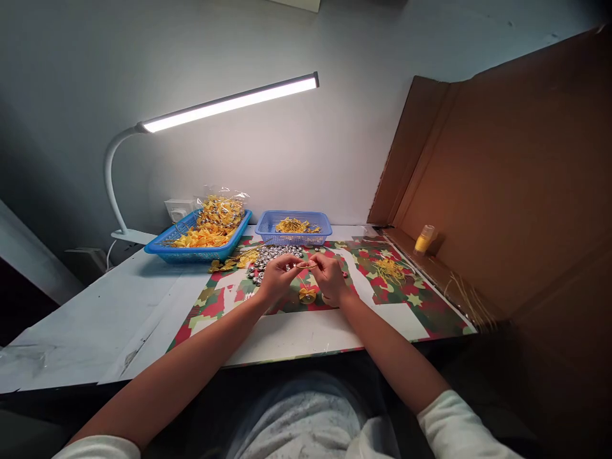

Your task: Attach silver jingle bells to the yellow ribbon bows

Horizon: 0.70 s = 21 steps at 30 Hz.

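Two hands, dead centre of the dial: left hand (278,278) and right hand (331,276), almost fingertip to fingertip, and what a tight little grip from both!
Thin golden cord: here it is, the thin golden cord (306,265), pinched by both hands, stretched short between them above the table (95,319).
Yellow bow: just below at six o'clock, the yellow bow (307,294); a fine strand runs down towards it, though whether it joins the cord, I cannot tell.
Silver bells: a glittering heap of silver bells (275,255), close in at eleven o'clock, partly behind the left hand.
Baskets: a big blue basket (196,256) at ten o'clock, piled with yellow pieces; a smaller blue basket (294,238) at twelve, more yellow inside.
Loose yellow strands: a tangle of loose yellow strands (389,269) out at three o'clock, on the patterned sheet (415,299).
Bottle: upright, slightly tilted, the yellow bottle (423,241) stands at two o'clock, beside the cardboard (502,159).
Lamp: glowing overhead at eleven, the lamp (234,103).
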{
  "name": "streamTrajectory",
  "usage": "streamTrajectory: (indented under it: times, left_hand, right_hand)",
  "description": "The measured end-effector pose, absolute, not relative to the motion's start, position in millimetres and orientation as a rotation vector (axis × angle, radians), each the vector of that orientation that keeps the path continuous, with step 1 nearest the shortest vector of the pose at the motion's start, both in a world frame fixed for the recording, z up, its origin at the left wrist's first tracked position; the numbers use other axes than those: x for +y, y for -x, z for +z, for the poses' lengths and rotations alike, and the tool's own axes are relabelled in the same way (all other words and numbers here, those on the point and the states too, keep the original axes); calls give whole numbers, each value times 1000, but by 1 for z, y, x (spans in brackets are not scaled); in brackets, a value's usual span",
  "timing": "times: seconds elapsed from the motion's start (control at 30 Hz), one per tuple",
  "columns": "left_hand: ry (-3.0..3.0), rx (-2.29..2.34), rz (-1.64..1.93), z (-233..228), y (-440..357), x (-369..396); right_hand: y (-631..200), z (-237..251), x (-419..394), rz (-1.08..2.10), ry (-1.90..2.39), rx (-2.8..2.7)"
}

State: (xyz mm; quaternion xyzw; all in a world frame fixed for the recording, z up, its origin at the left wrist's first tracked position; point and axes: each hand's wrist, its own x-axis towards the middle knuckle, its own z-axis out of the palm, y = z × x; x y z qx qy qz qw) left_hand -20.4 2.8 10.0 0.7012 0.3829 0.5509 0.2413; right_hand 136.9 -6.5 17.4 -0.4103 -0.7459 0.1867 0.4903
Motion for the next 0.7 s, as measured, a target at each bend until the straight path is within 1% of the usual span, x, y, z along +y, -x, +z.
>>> streamTrajectory:
  times: [0.13, 0.47, 0.7]
  left_hand:
    - [-1835, 1017, 1470, 8, 21, 5]
    - [-1733, 1037, 1479, 8, 23, 6]
    - [-1836, 1059, 1522, 10, 24, 5]
  right_hand:
    - [-137, 17, -4, 515, 985, -1802]
    - [-137, 18, -3, 506, 987, -1824]
    - [-139, 18, -2, 463, 1006, -1854]
